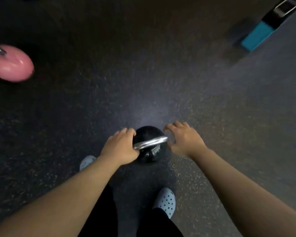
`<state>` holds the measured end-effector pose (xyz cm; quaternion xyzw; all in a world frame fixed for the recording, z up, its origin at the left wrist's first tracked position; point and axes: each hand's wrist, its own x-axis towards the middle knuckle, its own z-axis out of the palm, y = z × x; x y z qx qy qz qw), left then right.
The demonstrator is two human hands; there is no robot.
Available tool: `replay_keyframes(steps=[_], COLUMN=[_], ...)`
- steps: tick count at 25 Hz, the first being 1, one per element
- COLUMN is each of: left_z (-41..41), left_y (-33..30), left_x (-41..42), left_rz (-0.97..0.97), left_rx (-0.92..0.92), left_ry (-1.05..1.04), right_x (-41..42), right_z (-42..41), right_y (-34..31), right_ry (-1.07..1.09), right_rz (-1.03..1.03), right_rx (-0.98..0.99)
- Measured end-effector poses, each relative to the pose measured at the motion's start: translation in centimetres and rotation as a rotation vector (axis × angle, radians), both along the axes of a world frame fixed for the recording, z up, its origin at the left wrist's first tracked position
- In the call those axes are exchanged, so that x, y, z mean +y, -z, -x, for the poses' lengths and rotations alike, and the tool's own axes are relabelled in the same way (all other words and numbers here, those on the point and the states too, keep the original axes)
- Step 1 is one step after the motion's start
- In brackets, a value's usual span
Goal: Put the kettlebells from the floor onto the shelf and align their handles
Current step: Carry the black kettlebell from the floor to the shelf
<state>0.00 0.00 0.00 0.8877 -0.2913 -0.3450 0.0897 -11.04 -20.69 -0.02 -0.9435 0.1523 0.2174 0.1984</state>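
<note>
A black kettlebell (148,134) with a shiny silver handle (150,142) stands on the dark speckled floor just in front of my feet. My left hand (120,147) grips the left end of that handle. At the handle's right end, my right hand (184,138) hovers with its fingers spread and curled, holding nothing. A pink kettlebell (10,65) with a silver handle lies at the far left edge, blurred. No shelf is in view.
A black frame with a teal block (256,35) stands at the upper right. My two feet in pale clogs, one (166,201) and the other (87,161), are planted close behind the black kettlebell. Dark rubber floor (143,74) stretches ahead.
</note>
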Motion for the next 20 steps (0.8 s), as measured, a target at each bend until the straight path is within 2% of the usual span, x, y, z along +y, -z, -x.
replay_keyframes(steps=[3, 5, 9, 11, 14, 18, 20], left_z=[-0.2, -0.2, -0.8, -1.9, -4.6, -8.5, -10.8], left_y=[8.8, 13.3, 16.4, 15.3, 11.3, 2.9, -2.4], left_x=[-0.6, -1.1, -0.3, 0.2, 1.0, 1.7, 2.5], left_rz=[-0.09, -0.073, 0.071, 0.112, 0.144, 0.191, 0.211], left_rx=[0.047, 0.129, 0.301, 0.341, 0.32, 0.269, 0.226], left_ry=[0.06, 0.06, 0.034, 0.036, 0.006, 0.031, 0.013], right_x=[0.5, 0.7, 0.7, 1.0, 1.9, 3.2, 4.1], right_z=[-0.7, -0.8, -2.8, -3.9, -5.5, -8.3, -10.7], right_y=[8.8, 12.8, 15.0, 14.1, 10.2, 1.5, -3.8], right_ry=[-0.045, -0.022, -0.006, -0.055, -0.029, 0.11, 0.122], right_rz=[0.059, 0.041, -0.102, -0.141, -0.225, -0.364, -0.368], right_rx=[0.119, 0.148, 0.146, 0.209, 0.201, 0.169, 0.101])
